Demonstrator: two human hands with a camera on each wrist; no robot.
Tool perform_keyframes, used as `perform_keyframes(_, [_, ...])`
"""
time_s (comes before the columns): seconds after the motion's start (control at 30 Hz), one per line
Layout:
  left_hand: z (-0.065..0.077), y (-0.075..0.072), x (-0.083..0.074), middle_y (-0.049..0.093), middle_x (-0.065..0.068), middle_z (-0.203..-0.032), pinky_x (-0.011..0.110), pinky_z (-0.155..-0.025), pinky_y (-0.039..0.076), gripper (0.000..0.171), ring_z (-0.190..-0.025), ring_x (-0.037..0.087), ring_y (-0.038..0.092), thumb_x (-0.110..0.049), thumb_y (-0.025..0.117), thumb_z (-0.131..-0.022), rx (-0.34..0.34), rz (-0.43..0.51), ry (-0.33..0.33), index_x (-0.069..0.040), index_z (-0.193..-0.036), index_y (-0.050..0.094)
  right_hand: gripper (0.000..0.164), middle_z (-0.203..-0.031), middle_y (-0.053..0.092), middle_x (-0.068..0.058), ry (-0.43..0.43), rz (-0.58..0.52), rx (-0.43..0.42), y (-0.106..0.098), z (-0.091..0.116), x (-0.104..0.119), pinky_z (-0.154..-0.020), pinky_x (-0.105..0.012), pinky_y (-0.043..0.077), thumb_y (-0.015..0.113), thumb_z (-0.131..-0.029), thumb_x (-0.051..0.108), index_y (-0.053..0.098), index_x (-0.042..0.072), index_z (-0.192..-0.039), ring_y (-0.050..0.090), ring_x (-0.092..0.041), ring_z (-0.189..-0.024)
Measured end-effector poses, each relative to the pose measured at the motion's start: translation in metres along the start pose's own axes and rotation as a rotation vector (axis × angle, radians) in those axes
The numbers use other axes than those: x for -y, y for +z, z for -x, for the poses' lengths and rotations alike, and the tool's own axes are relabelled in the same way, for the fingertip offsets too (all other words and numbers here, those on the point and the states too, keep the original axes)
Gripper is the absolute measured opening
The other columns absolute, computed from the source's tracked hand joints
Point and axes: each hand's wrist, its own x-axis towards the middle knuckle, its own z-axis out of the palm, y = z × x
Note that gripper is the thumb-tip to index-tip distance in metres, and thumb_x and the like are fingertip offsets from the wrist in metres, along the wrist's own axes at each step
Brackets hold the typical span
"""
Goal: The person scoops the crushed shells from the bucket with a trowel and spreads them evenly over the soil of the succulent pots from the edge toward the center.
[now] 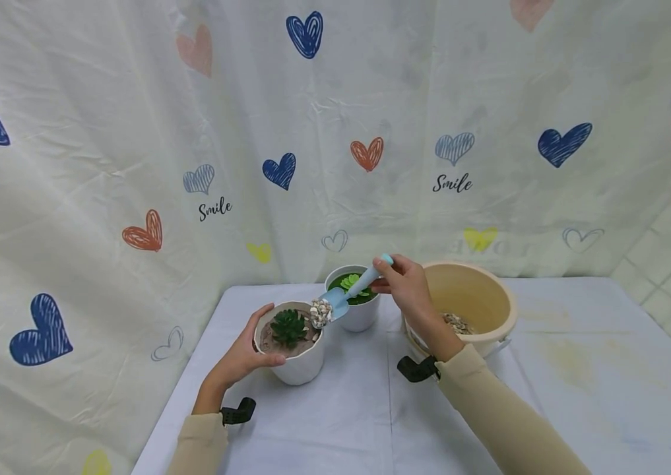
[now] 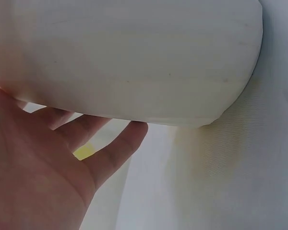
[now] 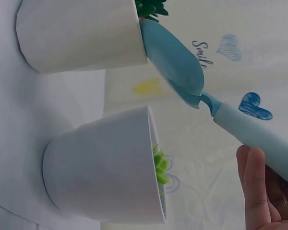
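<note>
Left grip (image 1: pixel 245 353): holds a white round pot with an uneven rim (image 1: pixel 301 369), which bears a dark green rosette plant (image 1: pixel 288 328); thumb along the near side, fingers around the far side. Right grip (image 1: pixel 411 289): holds a light blue trowel (image 1: pixel 342 298) by its handle. The blade, loaded with pale pebbles (image 1: pixel 321 313), is tilted at the pot's 2 o'clock rim. Standing on the white-covered surface (image 1: pixel 341 422), relative to this pot: at 2 o'clock, a white tapered pot with a bright green plant (image 1: pixel 360 319); at 3 o'clock, a cream round bucket (image 1: pixel 472 284) containing pebbles. Lettering on the heart-printed white curtain (image 1: pixel 371 86): black script "Smile" at 11 o'clock, repeated between 1 and 2 o'clock.
</note>
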Motion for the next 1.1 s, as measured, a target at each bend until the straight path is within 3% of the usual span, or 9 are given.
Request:
perform_keyframes(0.1, [0.0003,0.0000,-0.0001,0.028,0.016,-0.162,0.042,-0.102,0.046,0.109,-0.138,0.040,0.043,-0.017,0.088,-0.078,0.009,0.011,0.008,-0.034,-0.161,0.018,0.042,-0.107,0.070,-0.013,-0.015,-0.001,0.001,-0.0003,0.0008,-0.0015,-0.078,-0.029,0.062,0.063,-0.102,0.035,0.064,0.000,-0.125,0.075,-0.015,-0.083])
perform_keyframes(0.33, [0.0002,-0.0002,0.0000,0.026,0.017,-0.162,0.041,-0.101,0.047,0.113,-0.138,0.041,0.042,-0.019,0.087,-0.079,0.016,0.014,0.004,-0.025,-0.164,0.014,0.041,-0.105,0.070,-0.013,-0.020,0.003,-0.009,-0.0003,0.0018,-0.0027,-0.077,-0.028,0.062,0.063,-0.102,0.035,0.064,0.000,-0.123,0.075,-0.015,-0.081])
perform_keyframes(0.63, [0.0021,-0.0007,0.0017,0.019,0.018,-0.165,0.033,-0.098,0.050,0.110,-0.139,0.043,0.039,-0.019,0.086,-0.080,0.037,0.083,0.002,-0.036,-0.162,0.015,0.041,-0.105,0.069,-0.014,-0.036,-0.005,-0.005,0.0005,0.0024,-0.0038,-0.077,-0.029,0.062,0.063,-0.102,0.034,0.064,-0.001,-0.124,0.074,-0.015,-0.080])
perform_keyframes(1.1, [0.0013,-0.0036,0.0085,0.021,0.018,-0.163,0.029,-0.096,0.052,0.109,-0.139,0.040,0.038,-0.021,0.085,-0.083,0.048,0.144,0.022,-0.033,-0.164,0.014,0.038,-0.103,0.070,-0.012,-0.075,-0.021,0.005,-0.0001,0.0050,-0.0030,-0.077,-0.030,0.062,0.064,-0.102,0.033,0.065,0.000,-0.121,0.075,-0.016,-0.081])
